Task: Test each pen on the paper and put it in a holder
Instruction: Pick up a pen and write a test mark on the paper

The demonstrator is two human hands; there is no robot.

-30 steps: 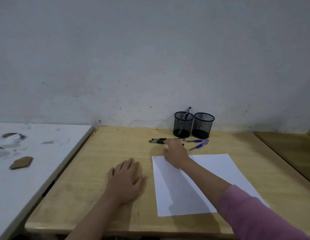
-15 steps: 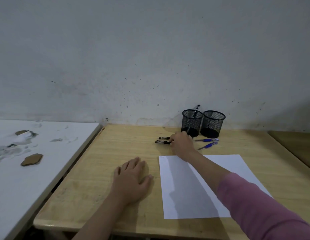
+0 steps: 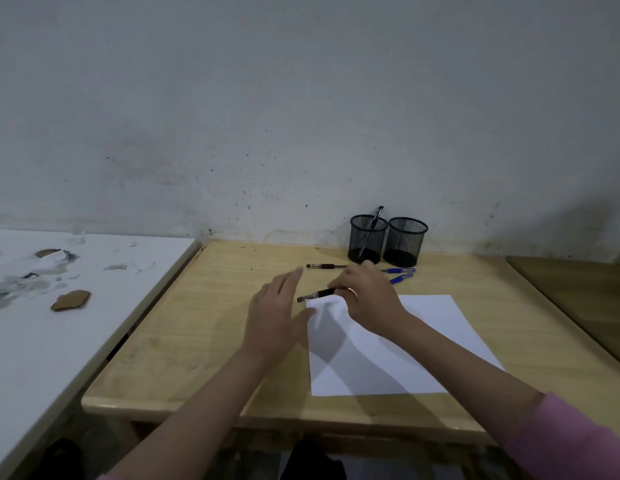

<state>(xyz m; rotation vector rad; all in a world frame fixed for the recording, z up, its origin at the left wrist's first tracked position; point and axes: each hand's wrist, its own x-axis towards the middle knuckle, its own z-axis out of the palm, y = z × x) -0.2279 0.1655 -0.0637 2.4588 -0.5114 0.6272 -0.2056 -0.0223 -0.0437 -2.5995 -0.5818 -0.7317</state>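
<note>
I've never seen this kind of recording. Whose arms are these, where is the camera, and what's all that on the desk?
There is no machine here: the arms belong to a person wearing a wide-angle camera on the head, so you look forward and down over their own hands. It is the only view.

They work at a wooden desk against a wall. On it lies a white sheet of paper. At the back stand two black mesh holders; the left holder already has a pen in it, while the right holder looks empty. One dark pen and two blue pens lie in front of them.

The right hand pinches a black pen just above the paper's top corner. The left hand is open, fingers straight, raised beside it.
</note>
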